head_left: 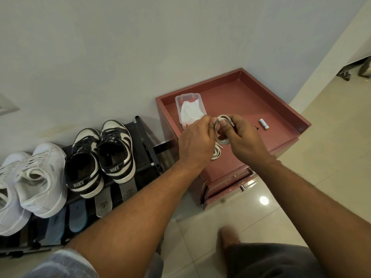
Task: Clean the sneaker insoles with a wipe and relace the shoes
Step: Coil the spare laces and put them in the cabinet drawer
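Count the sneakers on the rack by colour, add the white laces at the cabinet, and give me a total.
White sneakers: 2
Black-and-white sneakers: 2
White laces: 2, one held, one lying on the cabinet
Total: 6

Both hands — left hand (195, 140), right hand (244, 137) — pinch a coiled white lace (221, 128) above the red cabinet (281, 109).
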The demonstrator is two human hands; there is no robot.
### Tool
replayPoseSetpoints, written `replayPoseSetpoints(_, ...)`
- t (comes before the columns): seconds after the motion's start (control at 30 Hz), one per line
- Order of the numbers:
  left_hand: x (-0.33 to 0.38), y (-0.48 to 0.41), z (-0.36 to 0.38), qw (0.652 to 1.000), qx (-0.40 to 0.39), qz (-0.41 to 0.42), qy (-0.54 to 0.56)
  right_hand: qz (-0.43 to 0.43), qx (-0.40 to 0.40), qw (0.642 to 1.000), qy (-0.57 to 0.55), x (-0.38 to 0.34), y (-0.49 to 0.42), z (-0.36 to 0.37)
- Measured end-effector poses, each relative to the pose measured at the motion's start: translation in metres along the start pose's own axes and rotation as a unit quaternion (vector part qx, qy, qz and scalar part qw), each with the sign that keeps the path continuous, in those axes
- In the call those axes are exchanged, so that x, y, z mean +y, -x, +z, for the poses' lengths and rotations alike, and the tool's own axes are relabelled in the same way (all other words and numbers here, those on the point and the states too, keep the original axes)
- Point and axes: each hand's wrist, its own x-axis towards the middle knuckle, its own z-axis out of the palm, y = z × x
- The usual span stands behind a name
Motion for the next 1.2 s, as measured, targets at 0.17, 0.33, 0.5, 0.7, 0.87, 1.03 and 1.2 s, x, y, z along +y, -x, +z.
replayPoseSetpoints(0.17, 0.002, 0.001, 0.004, 1.0, -0.009, -0.024, -0.01, -0.025, 0.033, 0.997, 0.064, 0.009, -0.001, 0.006)
replayPoseSetpoints(0.33, 0.004, 0.006, 0.009, 0.998, -0.037, -0.042, -0.012, -0.021, 0.059, 0.997, 0.046, 0.024, -0.004, 0.01)
replayPoseSetpoints(0.5, 0.003, 0.007, 0.01, 0.998, -0.046, -0.029, -0.039, -0.043, 0.017, 0.997, 0.057, 0.028, -0.004, 0.005)
replayPoseSetpoints(0.7, 0.003, 0.005, 0.006, 0.997, -0.043, -0.025, -0.057, -0.081, 0.028, 0.987, 0.139, 0.029, -0.01, 0.0)
replayPoseSetpoints(0.87, 0.007, 0.006, 0.006, 0.997, -0.05, -0.032, -0.058, -0.09, 0.046, 0.984, 0.146, 0.028, -0.009, -0.002)
replayPoseSetpoints(1.03, 0.007, 0.008, 0.008, 0.994, -0.09, -0.051, -0.026, -0.084, 0.068, 0.985, 0.132, 0.03, -0.008, -0.003)
replayPoseSetpoints(1.2, 0.001, 0.004, 0.015, 0.986, -0.157, -0.043, 0.042, -0.09, 0.091, 0.981, 0.148, 0.031, -0.01, -0.005)
